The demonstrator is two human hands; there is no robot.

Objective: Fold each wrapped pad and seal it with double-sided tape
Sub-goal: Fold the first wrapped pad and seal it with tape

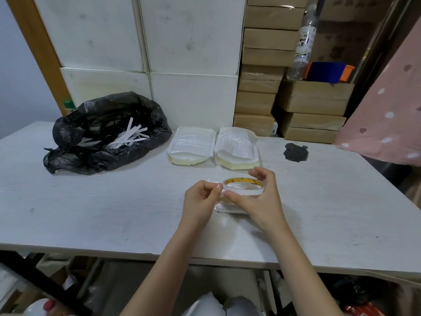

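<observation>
Right now both hands are busy on the tape roll (243,187), which sits just above a wrapped pad (230,207) on the table (91,213). Right hand (257,199) curls around the roll's near rim; left hand (202,199) pinches at the roll's left edge, looks like it's working the tape end loose.

Risks as I see them:
- Tape end slips back onto the roll, or folds onto itself: double-sided, so it's wasted.
- Strip sticks to fingertips instead of the pad.
- Pad under the roll is only partly visible; can't tell if it's folded. Unheld, it may spring open before sealing.

Two pad stacks (191,144) wait beyond the roll; trash bag (107,133) sits far left of it.
</observation>
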